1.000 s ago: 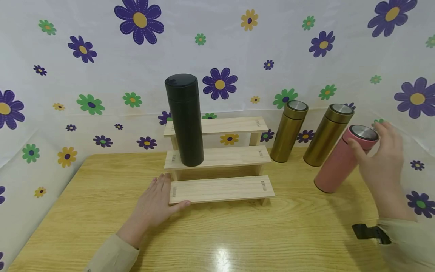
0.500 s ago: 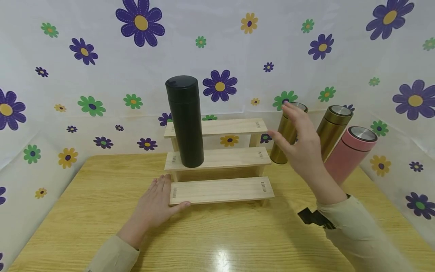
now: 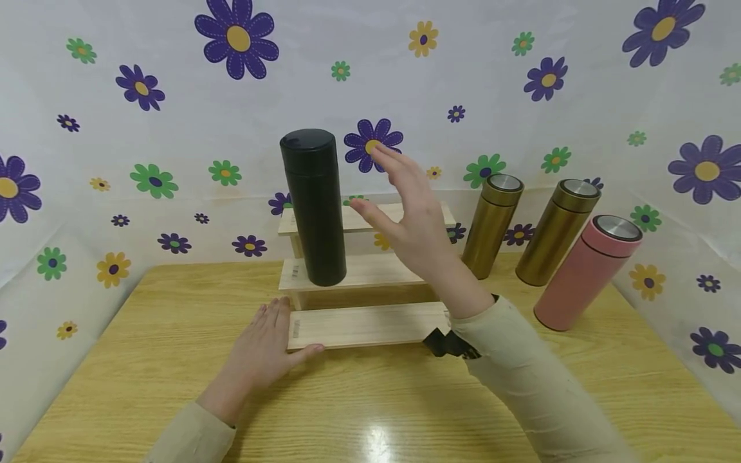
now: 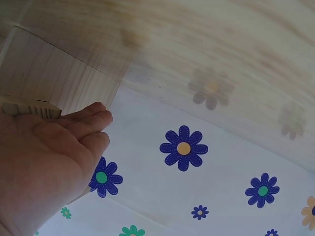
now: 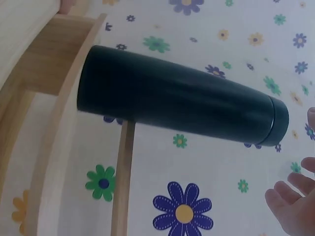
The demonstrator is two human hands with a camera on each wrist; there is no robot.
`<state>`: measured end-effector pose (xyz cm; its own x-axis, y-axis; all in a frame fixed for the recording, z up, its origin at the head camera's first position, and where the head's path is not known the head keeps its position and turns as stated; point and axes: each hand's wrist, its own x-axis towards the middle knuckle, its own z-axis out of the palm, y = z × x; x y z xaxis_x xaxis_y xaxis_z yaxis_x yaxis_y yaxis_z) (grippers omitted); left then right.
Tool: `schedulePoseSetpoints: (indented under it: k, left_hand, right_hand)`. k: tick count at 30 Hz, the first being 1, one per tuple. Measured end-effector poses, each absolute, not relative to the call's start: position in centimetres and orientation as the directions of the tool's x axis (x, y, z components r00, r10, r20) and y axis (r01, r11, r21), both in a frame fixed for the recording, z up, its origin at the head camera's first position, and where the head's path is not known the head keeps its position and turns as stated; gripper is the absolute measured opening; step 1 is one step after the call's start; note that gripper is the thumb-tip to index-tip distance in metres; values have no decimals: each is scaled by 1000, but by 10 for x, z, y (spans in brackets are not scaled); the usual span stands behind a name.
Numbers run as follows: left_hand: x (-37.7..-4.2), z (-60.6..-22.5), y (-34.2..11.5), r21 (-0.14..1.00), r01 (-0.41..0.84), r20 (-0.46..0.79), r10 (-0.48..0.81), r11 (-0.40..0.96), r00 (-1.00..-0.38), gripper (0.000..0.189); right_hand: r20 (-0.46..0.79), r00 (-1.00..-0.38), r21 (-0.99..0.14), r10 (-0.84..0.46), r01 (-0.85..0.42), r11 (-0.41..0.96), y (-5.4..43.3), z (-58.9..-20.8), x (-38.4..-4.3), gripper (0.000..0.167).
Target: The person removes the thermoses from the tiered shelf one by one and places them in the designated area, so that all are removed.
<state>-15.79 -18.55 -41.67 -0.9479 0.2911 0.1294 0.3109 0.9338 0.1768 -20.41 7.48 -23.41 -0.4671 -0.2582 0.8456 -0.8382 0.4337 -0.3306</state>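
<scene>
A black thermos bottle [image 3: 315, 212] stands upright near the left end of the middle step of a wooden three-tier rack [image 3: 365, 326]. My right hand [image 3: 413, 222] is in the air to the right of the bottle, thumb and fingers spread, apart from it. In the right wrist view the black thermos [image 5: 182, 96] lies across the picture, with the right hand's fingertips [image 5: 280, 201] beyond its lid. My left hand [image 3: 260, 347] rests against the left end of the lowest step, fingers straight, thumb along its front edge. The left wrist view shows that hand [image 4: 54, 152] beside the wood.
Two gold thermos bottles [image 3: 492, 225] stand to the right of the rack, near the back of the wooden table [image 3: 324, 411]. A pink thermos bottle [image 3: 587, 273] stands in front of them, farther right. Behind everything hangs a white flowered cloth [image 3: 260, 116].
My right hand has left the pink thermos and moved left, past the gold ones, to beside the black thermos. The left hand and the bottles have stayed put.
</scene>
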Motion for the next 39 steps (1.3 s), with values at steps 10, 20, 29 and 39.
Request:
schedulePoseSetpoints:
  k: [10,20,29,39]
  left_hand:
    - [-156,-417,-185,180,305,127,286,935,-950,117]
    - [-156,-417,-185,171,310,146,287,935,-947,116]
    - [-156,-416,-185,167,310,143,288,936,-947,116]
    - [-156,-417,-185,168,314,144,292,934,-946,116]
  right_hand:
    - [812,-516,-360,-272,-811,462,45,-216,-218,65]
    - [693,-637,-432,-338,-742,513,28,-210,-231,74]
    - [697,-642,-530,-319,-761,374,25,-209,-230,66]
    - [763,-609,-540,-216,-784,305,35,-209,-218,55]
